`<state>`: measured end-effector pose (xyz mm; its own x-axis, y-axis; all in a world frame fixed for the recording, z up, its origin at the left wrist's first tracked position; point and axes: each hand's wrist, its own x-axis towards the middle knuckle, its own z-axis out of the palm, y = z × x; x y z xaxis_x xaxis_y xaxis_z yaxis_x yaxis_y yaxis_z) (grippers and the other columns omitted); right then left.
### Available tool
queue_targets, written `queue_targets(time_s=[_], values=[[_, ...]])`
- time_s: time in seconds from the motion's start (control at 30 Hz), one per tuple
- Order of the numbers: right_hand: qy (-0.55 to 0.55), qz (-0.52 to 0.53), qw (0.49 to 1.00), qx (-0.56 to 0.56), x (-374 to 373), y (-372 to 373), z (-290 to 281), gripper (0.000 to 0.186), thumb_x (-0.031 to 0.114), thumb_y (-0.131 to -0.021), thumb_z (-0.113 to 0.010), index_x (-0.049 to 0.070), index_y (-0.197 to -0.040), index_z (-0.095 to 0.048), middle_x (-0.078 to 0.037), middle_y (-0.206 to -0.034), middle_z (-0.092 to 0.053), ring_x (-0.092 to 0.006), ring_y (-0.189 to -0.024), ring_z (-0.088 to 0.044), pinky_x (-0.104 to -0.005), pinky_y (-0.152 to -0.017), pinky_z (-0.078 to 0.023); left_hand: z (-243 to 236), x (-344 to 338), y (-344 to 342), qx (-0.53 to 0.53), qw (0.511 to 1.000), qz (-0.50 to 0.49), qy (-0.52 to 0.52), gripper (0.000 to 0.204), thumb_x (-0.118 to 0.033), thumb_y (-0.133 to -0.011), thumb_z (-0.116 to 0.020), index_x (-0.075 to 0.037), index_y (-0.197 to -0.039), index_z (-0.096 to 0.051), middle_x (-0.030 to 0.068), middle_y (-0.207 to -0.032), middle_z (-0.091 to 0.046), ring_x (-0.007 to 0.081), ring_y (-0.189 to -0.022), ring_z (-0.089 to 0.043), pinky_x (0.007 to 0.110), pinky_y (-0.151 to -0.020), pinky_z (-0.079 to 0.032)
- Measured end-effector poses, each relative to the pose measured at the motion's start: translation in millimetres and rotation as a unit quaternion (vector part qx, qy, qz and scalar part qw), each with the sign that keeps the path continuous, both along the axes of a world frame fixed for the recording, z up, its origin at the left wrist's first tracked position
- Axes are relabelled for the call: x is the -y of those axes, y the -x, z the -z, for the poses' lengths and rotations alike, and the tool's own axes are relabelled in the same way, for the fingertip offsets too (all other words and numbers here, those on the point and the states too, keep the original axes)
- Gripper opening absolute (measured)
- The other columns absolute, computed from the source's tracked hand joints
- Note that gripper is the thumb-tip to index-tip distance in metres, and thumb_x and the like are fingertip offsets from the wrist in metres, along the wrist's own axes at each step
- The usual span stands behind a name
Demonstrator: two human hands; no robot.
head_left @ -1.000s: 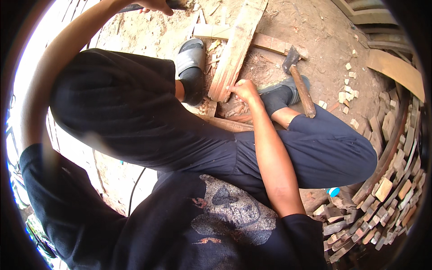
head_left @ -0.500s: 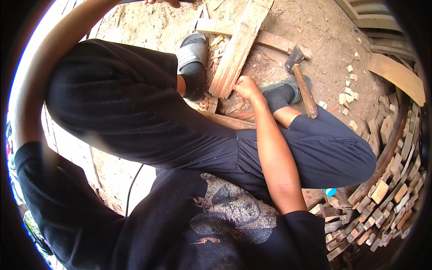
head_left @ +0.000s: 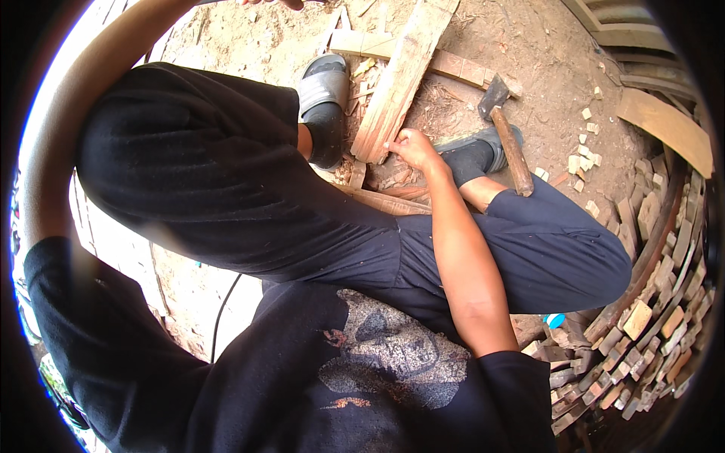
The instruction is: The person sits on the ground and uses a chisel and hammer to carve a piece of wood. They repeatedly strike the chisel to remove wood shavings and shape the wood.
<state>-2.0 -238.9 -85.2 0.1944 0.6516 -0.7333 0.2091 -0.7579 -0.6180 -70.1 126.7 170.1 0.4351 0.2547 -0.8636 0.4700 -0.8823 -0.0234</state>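
Your right hand (head_left: 411, 147) pinches the near end of the wooden plank (head_left: 400, 75), which slants up between your 2 feet. A hatchet (head_left: 507, 136) lies just right. Your left hand (head_left: 276, 3) sits at the top edge; its grip can't be made out.

The single head camera sits on my head and faces steeply down over my chest and bent knees to the dirt ground (head_left: 529, 45). It is close to my body; fisheye distortion bends the stacked wood (head_left: 657, 302) at the right rim.
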Motion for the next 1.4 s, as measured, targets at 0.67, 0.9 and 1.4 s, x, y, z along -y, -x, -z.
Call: queue_targets(time_s=[0.67, 0.9, 1.4], values=[[0.110, 0.101, 0.984, -0.099, -11.6, -2.6, -31.2, 0.039, 0.036, -0.083, -0.068, 0.000, -0.097, -0.061, -0.007, -0.078, -0.063, -0.0139, -0.064, -0.056, -0.0280, -0.056, -0.045, 1.8, -4.8, 1.5, -0.005, 1.000, -0.002, 0.005, 0.051, -0.045, -0.089, -0.055, 0.003, -0.102, -0.063, 0.0100, -0.080, -0.060, 0.0219, -0.072, -0.052, 0.035, -0.066, -0.043], [0.007, -0.046, 0.997, 0.058, -1.3, 7.1, -5.3, 0.042, 0.040, -0.088, -0.061, 0.001, -0.102, -0.063, -0.005, -0.080, -0.064, -0.0117, -0.065, -0.056, -0.0279, -0.060, -0.046, 10.7, -10.1, 5.5, 0.035, 0.999, -0.011, 0.018, 0.052, -0.045, -0.089, -0.055, 0.005, -0.103, -0.062, 0.0102, -0.081, -0.060, 0.0220, -0.073, -0.052, 0.035, -0.066, -0.043], [0.091, -0.100, 0.987, 0.087, -10.2, 17.4, -36.3, 0.036, 0.030, -0.078, -0.072, -0.003, -0.091, -0.066, -0.016, -0.079, -0.066, -0.0244, -0.069, -0.061, -0.0349, -0.070, -0.049, 9.0, -8.5, 5.5, 0.015, 0.999, -0.028, 0.012, 0.053, -0.046, -0.089, -0.055, 0.004, -0.107, -0.061, 0.0090, -0.081, -0.059, 0.0214, -0.073, -0.050, 0.034, -0.066, -0.042]])
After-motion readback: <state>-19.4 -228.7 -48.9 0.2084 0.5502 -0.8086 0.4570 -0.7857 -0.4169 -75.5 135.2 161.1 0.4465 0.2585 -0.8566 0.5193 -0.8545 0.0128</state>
